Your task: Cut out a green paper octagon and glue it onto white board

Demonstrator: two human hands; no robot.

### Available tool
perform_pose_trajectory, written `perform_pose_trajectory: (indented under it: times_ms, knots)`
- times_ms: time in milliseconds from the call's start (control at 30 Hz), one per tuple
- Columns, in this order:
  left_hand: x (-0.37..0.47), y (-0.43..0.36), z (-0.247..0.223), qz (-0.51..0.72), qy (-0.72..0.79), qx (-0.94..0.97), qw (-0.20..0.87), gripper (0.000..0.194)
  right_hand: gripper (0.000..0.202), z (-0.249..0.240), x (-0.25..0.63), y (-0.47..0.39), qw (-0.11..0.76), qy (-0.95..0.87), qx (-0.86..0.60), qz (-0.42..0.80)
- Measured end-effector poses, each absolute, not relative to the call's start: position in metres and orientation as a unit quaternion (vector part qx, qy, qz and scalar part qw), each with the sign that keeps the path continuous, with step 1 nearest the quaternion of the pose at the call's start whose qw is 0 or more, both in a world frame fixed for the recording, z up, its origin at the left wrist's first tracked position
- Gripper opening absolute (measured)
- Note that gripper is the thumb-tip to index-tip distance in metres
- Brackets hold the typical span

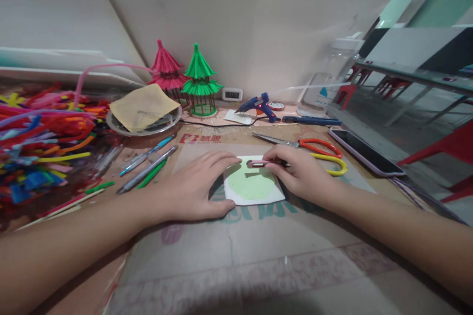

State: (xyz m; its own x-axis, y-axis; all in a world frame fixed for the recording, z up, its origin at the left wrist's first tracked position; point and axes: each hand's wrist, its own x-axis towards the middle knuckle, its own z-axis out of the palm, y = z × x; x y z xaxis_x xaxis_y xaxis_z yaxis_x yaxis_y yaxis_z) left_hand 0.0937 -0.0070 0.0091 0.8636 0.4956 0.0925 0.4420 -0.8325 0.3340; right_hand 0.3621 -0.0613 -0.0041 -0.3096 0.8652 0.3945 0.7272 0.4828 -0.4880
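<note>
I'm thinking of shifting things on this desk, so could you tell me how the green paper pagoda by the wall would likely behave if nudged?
The green pagoda is probably very light: its roofs look like folded paper on thin upright sticks. Being tall for its narrow base, it may tip rather than slide. The pleated roof tiers would likely crush easily. It stands close beside the pink pagoda, which it could knock.

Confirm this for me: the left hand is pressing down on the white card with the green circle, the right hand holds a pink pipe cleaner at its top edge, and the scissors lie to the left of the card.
One detail is off. The scissors lie to the right of the white card, behind the right hand, as the head view shows. The left hand does press on the card, and the right hand holds the pink pipe cleaner at its top edge.
</note>
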Motion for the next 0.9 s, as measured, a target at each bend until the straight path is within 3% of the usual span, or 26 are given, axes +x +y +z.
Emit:
perform_pose_trajectory:
  times_ms: [233, 533, 633, 700, 833, 900]
  knots:
    - [0.094, -0.004, 0.004, 0.095, 0.244, 0.953, 0.153, 0.077, 0.021, -0.006, 0.358, -0.049, 0.216, -0.869, -0.446, -0.002]
    - [0.094, -0.005, 0.004, 0.085, 0.247, 0.956, 0.137, 0.077, 0.022, 0.010, 0.360, -0.058, 0.193, -0.900, -0.388, 0.053]
    - [0.094, -0.005, 0.005, 0.080, 0.247, 0.957, 0.132, 0.076, 0.019, 0.013, 0.365, -0.063, 0.181, -0.900, -0.370, 0.144]
    - [0.093, -0.004, 0.005, 0.076, 0.246, 0.958, 0.130, 0.076, 0.016, 0.012, 0.369, -0.064, 0.222, -0.868, -0.395, 0.202]
    - [0.091, 0.000, 0.002, 0.065, 0.230, 0.964, 0.113, 0.076, 0.017, 0.000, 0.371, -0.059, 0.392, -0.740, -0.478, 0.267]
    - [0.092, -0.002, 0.001, 0.066, 0.218, 0.969, 0.091, 0.072, 0.016, -0.005, 0.370, -0.058, 0.406, -0.712, -0.492, 0.293]
